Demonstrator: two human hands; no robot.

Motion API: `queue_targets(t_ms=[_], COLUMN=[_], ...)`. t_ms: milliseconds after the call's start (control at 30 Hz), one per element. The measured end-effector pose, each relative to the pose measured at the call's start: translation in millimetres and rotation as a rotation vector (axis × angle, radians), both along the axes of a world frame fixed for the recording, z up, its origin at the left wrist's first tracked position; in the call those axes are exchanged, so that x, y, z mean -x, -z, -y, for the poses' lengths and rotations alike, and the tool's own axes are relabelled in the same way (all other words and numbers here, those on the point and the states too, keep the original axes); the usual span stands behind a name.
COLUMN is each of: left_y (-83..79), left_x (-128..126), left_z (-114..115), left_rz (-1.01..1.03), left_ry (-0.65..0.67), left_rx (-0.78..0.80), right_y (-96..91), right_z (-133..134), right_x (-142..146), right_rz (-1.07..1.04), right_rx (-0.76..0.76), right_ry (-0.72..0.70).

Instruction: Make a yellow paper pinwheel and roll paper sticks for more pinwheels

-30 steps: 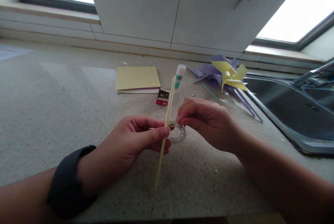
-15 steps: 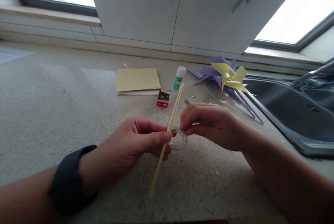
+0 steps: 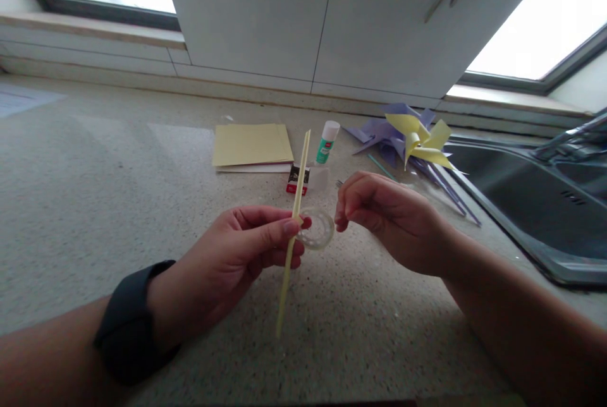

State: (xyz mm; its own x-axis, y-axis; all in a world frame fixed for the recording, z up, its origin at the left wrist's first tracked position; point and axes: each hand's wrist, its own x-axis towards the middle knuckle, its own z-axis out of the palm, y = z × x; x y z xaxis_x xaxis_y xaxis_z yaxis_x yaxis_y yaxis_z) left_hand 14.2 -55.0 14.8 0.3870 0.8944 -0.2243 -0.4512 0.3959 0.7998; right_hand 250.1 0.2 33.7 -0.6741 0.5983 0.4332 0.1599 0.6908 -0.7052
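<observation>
Between the thumb and fingers of my left hand (image 3: 258, 239) is a thin yellow paper stick (image 3: 287, 274), tilted with its top slightly to the right. The same hand also holds a roll of clear tape (image 3: 318, 244) against the stick, its ring standing out to the right. My right hand (image 3: 384, 208) is just right of the tape roll, apart from it, with the thumb and fingertips pressed together. Whether a strip of tape is in that pinch is too faint to tell. A dark band (image 3: 137, 321) is around my left wrist.
Behind my hands are a stack of yellow paper (image 3: 251, 143), a small red-and-black box (image 3: 290, 187) and a glue stick (image 3: 326, 145). At the right lie a yellow paper pinwheel (image 3: 420, 141) and purple pinwheels (image 3: 370, 134), beside the metal sink (image 3: 526, 205).
My left hand has moved slightly up and left with the stick and tape roll, and the stick is more upright. My right hand's fingertips have come away from the roll's edge.
</observation>
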Motion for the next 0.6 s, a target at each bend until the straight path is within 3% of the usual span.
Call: queue_targets(t_ms=[200,367,467,600], left_y=[-0.5,-1.3,-1.5,-1.1], left_x=[0,-3,-4,-5], left_z=[1,1,0,-1], left_rz=[0.045,0.075,0.098,0.094], left_ry=[-0.134,-0.154,-0.094,-0.087], left_rx=[0.018,0.003,-0.021,-0.044], right_y=[13.1,14.2,11.5,9.3], right_z=[-4,2,10,15], right_x=[6,18,28,35], right_rz=[-0.299,-0.174,-0.169,-0.245], right_rx=[0.303,0.572,0.631,0.593], right_ry=[0.072,0.035,-0.003,0.028])
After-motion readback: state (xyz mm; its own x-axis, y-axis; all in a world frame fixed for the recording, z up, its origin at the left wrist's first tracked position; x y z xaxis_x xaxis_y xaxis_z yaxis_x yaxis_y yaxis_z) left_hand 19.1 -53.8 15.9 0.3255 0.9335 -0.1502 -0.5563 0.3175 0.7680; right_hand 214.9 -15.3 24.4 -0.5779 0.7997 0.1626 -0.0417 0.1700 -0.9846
